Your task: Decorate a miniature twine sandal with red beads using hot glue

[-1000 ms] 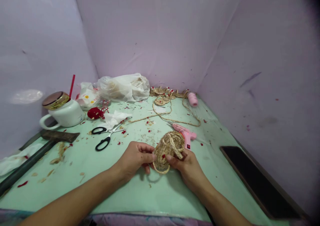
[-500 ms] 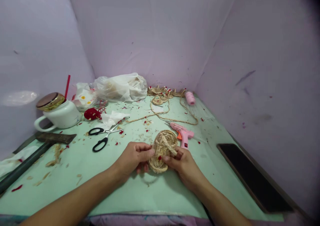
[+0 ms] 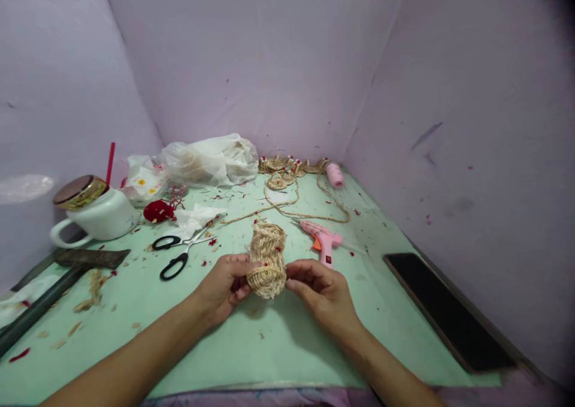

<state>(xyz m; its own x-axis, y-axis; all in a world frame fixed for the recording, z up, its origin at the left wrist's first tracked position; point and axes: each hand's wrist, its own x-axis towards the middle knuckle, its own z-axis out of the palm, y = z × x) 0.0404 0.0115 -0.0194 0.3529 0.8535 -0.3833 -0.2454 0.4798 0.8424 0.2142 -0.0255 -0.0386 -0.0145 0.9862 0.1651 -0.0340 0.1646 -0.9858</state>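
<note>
My straw-look cord pc. point(image 3: 268, 278): rough, matt, fuzzy btm edge. From it: glue gun point(image 3: 324, 240) 2 o'clk, smooth plastic; scissors point(image 3: 187, 244) 9 o'clk, pt metal, pt plastic; bag point(image 3: 215, 161) 11 o'clk, thin crinkly plastic.

Near counter point(image 3: 274, 359): open room this side of the woven piece point(image 3: 267, 266).
Right: open lane between glue gun point(image 3: 327, 241) and phone point(image 3: 447, 311); right wall point(image 3: 471, 173) bounds it.
Right hand point(image 3: 321, 287): glue gun just beyond, in the way farward.
Left: hammer point(image 3: 63, 287), mug point(image 3: 105, 215), scissors point(image 3: 183, 256) obstruct a low pass.
Far: bag point(image 3: 213, 160), straw pieces point(image 3: 272, 166), spool point(image 3: 335, 175) block; rope point(image 3: 245, 216) loops before them.
</note>
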